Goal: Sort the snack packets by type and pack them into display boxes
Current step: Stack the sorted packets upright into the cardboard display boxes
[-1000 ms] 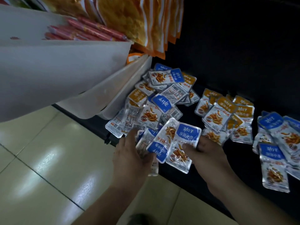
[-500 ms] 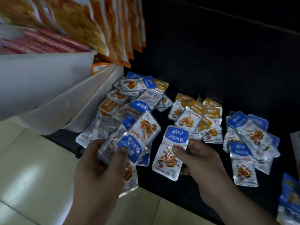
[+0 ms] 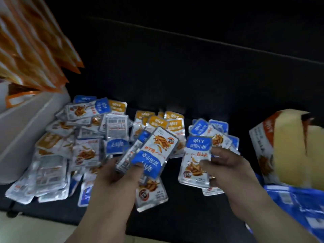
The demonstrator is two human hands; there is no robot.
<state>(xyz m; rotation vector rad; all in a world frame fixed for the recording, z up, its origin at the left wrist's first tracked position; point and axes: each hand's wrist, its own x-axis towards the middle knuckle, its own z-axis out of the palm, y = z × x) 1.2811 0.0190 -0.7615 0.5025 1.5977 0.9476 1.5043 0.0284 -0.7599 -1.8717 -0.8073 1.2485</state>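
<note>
My left hand [image 3: 121,174] grips a stack of blue-labelled fish snack packets [image 3: 154,151], fanned upward. My right hand [image 3: 228,171] pinches one blue packet [image 3: 194,162] by its right edge, just right of the stack. On the dark shelf [image 3: 175,76] lies a mixed heap of blue and orange packets [image 3: 84,137] at the left. A small group of orange packets [image 3: 163,121] sits behind the stack. A group of blue packets [image 3: 215,130] lies behind my right hand.
An orange-and-cream display box [image 3: 287,146] stands open at the right edge, with a blue box [image 3: 298,202] below it. White display trays [image 3: 22,130] and hanging orange bags [image 3: 31,50] fill the left. Pale floor tiles [image 3: 35,228] show below the shelf's front edge.
The view has swung right, bringing the display boxes into sight. My right hand has carried its blue packet rightward, closer to the blue group. My left hand keeps its stack.
</note>
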